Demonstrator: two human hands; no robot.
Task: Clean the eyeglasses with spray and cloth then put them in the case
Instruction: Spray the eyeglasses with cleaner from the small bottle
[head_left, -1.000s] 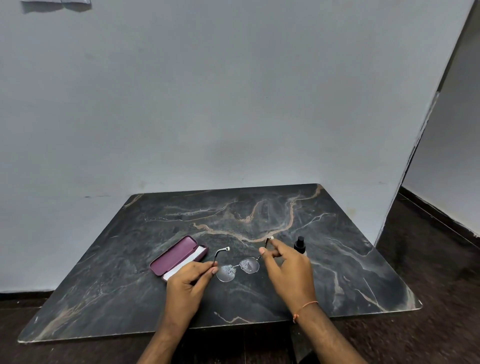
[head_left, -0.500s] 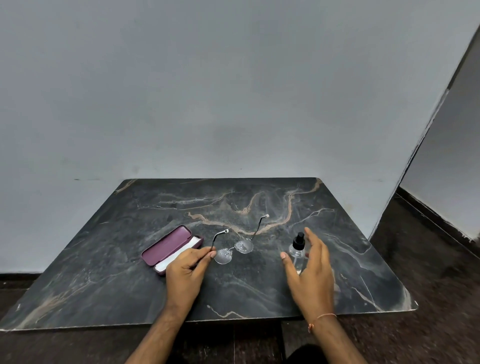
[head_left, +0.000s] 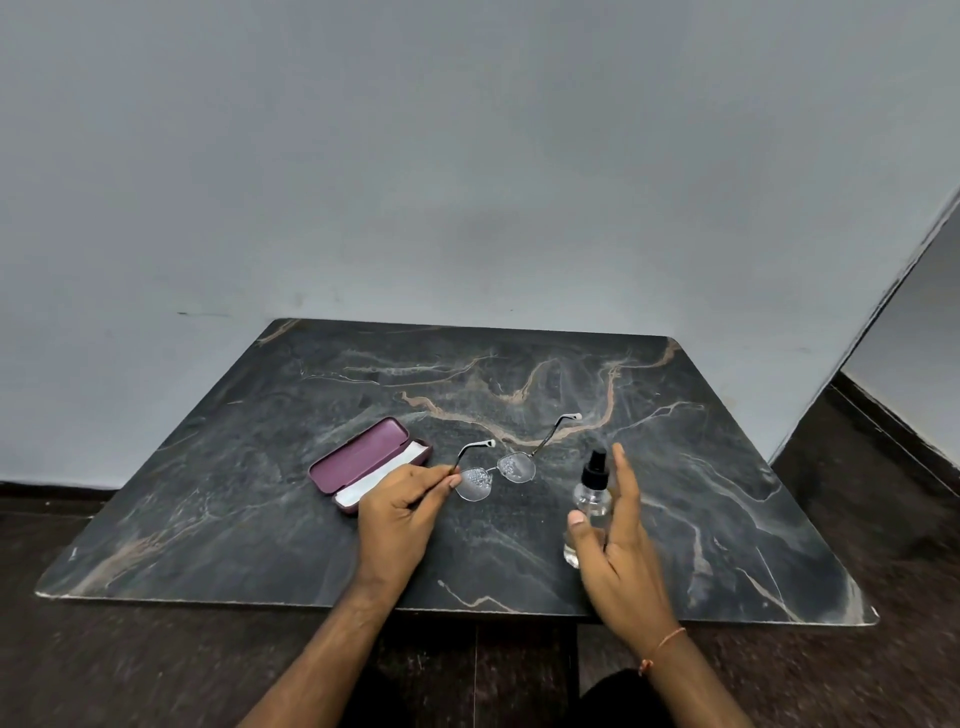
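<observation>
The dark marble bench (head_left: 260, 519) held everything low in the frame. The open maroon case (head_left: 358, 457) waited left of centre. The left hand (head_left: 400, 512) pinched the eyeglasses (head_left: 498, 473) steady. The right hand (head_left: 618, 540), fingers apart, reached around the spray bottle (head_left: 589, 499). No writing showed.

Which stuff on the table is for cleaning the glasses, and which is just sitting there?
For the job: eyeglasses, spray bottle, maroon case, white cloth in the case.

Just there: only the marble table itself; nothing spare lies on it.
</observation>
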